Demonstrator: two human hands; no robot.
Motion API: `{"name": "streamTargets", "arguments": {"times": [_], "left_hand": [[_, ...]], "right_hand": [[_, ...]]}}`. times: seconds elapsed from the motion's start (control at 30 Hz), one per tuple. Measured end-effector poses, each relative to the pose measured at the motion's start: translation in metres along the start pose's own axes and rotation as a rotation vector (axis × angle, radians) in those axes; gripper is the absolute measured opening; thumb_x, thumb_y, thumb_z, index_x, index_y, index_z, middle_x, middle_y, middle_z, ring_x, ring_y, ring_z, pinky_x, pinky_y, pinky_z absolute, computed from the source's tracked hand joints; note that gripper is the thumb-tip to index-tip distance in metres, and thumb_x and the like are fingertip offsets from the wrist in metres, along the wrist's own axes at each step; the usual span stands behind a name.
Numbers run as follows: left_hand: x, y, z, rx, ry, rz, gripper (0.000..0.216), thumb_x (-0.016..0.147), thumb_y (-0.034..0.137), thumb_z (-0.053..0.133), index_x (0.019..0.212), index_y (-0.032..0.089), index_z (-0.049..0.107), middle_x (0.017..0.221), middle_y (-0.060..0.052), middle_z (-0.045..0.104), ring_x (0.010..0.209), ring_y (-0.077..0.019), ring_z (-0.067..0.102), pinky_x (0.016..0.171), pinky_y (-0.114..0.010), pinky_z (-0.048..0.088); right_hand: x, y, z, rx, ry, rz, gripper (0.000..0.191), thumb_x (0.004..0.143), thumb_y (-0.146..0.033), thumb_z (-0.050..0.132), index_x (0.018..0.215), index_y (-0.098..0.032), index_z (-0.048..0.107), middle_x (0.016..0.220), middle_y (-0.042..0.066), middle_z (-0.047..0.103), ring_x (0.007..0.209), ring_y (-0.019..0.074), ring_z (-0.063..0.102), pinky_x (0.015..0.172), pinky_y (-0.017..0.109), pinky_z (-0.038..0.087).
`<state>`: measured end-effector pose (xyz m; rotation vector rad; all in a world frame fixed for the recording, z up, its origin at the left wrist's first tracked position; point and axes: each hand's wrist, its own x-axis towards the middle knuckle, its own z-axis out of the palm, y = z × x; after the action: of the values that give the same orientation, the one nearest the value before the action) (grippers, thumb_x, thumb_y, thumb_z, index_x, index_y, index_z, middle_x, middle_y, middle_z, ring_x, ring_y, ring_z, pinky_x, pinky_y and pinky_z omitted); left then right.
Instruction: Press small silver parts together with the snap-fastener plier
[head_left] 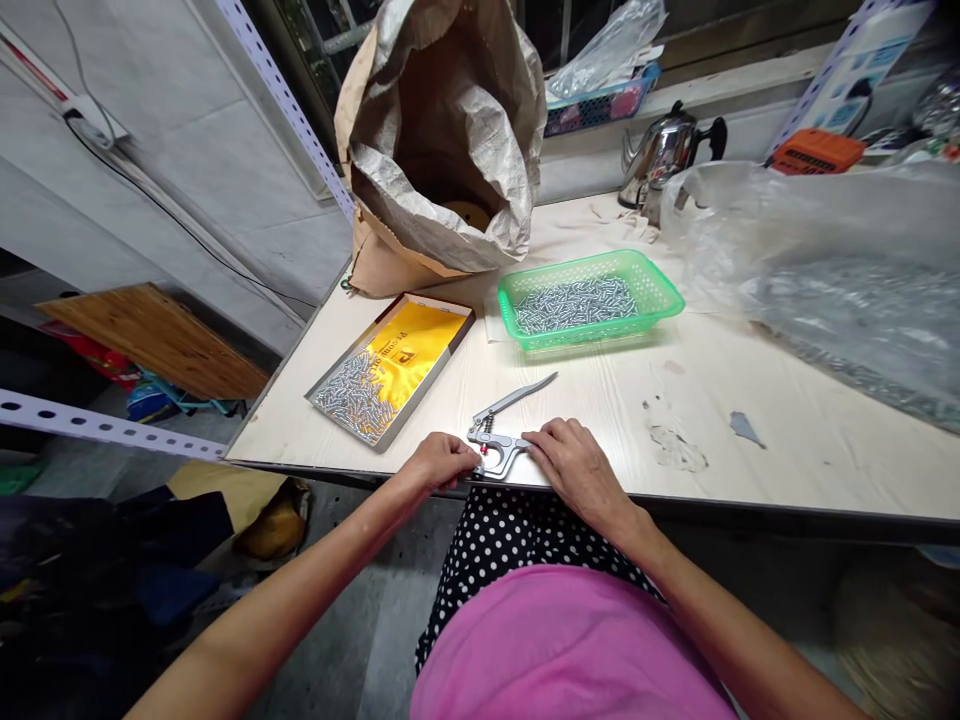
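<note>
Snap-fastener pliers (504,456) lie at the front edge of the table, their grey handles spread apart, with a spring and a small red part near the jaws. My left hand (445,461) is closed in a pinch at the jaw end; whatever sits between its fingertips is too small to make out. On the other side, my right hand (574,462) grips the end of the lower handle with thumb and fingers. A shallow box (442,366) with yellow cloth holds many small metal pieces (352,398). Behind the pliers stands a green plastic basket (592,336) full of similar pieces.
A large open paper sack (450,130) stands at the back left. To the right lies a clear plastic bag (840,270) of metal pieces. A steel kettle (660,150) and an orange case (816,151) sit at the back. A grey scrap (745,428) lies on the tabletop (810,470).
</note>
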<state>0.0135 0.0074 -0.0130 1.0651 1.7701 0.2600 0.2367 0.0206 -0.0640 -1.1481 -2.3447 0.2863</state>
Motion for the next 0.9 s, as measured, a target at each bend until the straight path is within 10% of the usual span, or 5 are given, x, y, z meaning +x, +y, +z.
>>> {"name": "streamTargets", "arguments": {"times": [0.57, 0.73, 0.9], "left_hand": [[0.002, 0.029, -0.015, 0.079, -0.259, -0.172, 0.028, 0.069, 0.034, 0.075, 0.06, 0.015, 0.055, 0.043, 0.006, 0.052, 0.038, -0.0059, 0.047, 0.043, -0.018, 0.034], [0.0, 0.034, -0.015, 0.088, -0.27, -0.208, 0.026, 0.074, 0.03, 0.072, 0.061, 0.016, 0.055, 0.042, 0.005, 0.052, 0.039, -0.0062, 0.048, 0.044, -0.018, 0.035], [0.0, 0.034, -0.016, 0.052, -0.284, -0.204, 0.031, 0.066, 0.033, 0.078, 0.059, 0.015, 0.055, 0.042, 0.005, 0.053, 0.039, -0.0061, 0.047, 0.041, -0.017, 0.033]], "right_hand": [[0.006, 0.006, -0.012, 0.062, -0.126, -0.05, 0.025, 0.095, -0.026, 0.05, 0.116, -0.022, 0.064, 0.099, 0.01, 0.061, 0.09, 0.0226, 0.056, 0.079, 0.038, 0.048], [0.032, 0.029, -0.03, -0.013, -0.244, -0.145, 0.081, 0.081, -0.053, 0.065, 0.147, -0.02, 0.034, 0.149, 0.018, 0.037, 0.134, 0.0356, 0.035, 0.103, 0.053, 0.037], [0.062, 0.042, -0.026, -0.177, -0.407, -0.199, 0.104, 0.067, -0.069, 0.069, 0.147, -0.013, 0.032, 0.146, 0.024, 0.039, 0.137, 0.0432, 0.029, 0.107, 0.061, 0.026]]}}
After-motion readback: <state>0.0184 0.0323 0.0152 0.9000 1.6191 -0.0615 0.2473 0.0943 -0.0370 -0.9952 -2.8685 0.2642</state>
